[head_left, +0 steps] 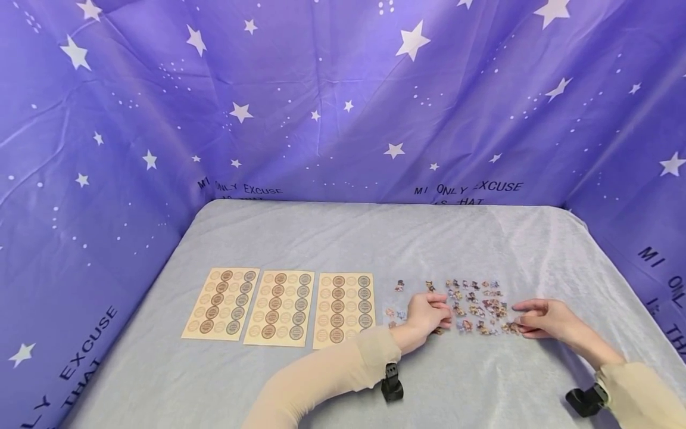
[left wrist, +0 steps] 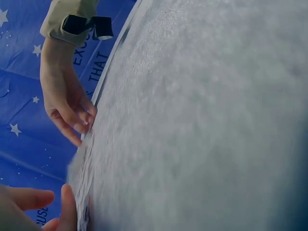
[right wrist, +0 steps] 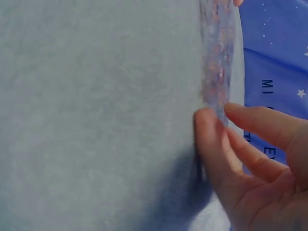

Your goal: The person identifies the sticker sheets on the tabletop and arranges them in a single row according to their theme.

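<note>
A clear sheet of small cartoon-figure stickers [head_left: 474,310] lies on the grey cloth between both hands in the head view. My left hand [head_left: 429,313] is at its left edge, fingers reaching over that side. In the left wrist view a finger and the thumb [left wrist: 69,207] stand apart beside the sheet. At the opposite edge is my right hand [head_left: 549,319], its fingers extended toward the sheet. The right wrist view shows the thumb [right wrist: 207,130] low by the cloth, with a gap to the fingers around the sheet's end. Another patch of figure stickers [head_left: 399,286] shows left of my left hand, partly covered by it.
Three cream sheets of round stickers, a left one [head_left: 202,316], a middle one [head_left: 276,340] and a right one [head_left: 345,342], lie in a row to the left. A purple star-print curtain [head_left: 321,89] surrounds the cloth-covered table [head_left: 332,238].
</note>
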`<state>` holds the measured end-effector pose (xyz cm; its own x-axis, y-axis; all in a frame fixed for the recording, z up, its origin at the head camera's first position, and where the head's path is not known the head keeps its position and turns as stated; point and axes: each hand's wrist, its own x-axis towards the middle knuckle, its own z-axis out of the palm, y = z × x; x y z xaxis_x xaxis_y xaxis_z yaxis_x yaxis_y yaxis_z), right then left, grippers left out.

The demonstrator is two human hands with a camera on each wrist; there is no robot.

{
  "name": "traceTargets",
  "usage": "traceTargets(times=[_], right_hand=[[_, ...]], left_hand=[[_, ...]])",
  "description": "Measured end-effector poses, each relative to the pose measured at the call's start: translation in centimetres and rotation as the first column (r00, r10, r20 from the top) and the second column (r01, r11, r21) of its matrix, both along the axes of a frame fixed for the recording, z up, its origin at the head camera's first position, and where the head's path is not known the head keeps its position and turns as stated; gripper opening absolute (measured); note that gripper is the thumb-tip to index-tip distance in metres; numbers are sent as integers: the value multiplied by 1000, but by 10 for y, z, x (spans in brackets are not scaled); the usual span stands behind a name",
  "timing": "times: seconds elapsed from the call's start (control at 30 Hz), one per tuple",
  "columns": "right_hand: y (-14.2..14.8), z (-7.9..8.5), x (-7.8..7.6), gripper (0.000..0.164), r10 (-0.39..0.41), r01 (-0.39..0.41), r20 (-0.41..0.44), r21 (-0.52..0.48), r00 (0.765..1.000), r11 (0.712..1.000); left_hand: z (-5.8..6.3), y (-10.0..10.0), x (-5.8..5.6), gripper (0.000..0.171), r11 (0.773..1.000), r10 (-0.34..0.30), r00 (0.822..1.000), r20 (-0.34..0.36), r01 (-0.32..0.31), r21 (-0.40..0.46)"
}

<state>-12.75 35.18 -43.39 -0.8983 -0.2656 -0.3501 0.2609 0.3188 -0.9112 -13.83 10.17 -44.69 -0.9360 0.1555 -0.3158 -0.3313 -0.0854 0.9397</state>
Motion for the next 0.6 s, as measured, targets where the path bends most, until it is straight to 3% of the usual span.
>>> traceTargets(times=[0.1, 0.23, 0.33, 0.43, 0.53, 0.6], right_hand=[[-2, 4, 1, 42, -3, 11, -50, 167, 999, 986], [-4, 8, 2, 41, 6, 32, -132, 284, 991, 958], [-6, 10, 2, 37, 19, 59, -222, 341, 975, 938], [-10, 12, 2, 35, 30, 95, -308, 385, 951, 918], [-14, 14, 2, 34, 57, 115, -380, 414, 923, 903], [-17, 16, 2, 31, 77, 145, -440, 450, 894, 881]], left_hand=[[2, -8, -2, 25, 995, -85, 996, 23, 85, -41], [1, -20, -8, 25, 973, -216, 976, 22, 218, -82], [0, -31, -14, 28, 942, -321, 947, -18, 317, -108], [0, -43, -21, 31, 898, -422, 904, -62, 409, -161], [2, -57, -27, 34, 863, -481, 871, -100, 449, -231], [4, -65, -30, 35, 853, -495, 860, -120, 456, -252]])
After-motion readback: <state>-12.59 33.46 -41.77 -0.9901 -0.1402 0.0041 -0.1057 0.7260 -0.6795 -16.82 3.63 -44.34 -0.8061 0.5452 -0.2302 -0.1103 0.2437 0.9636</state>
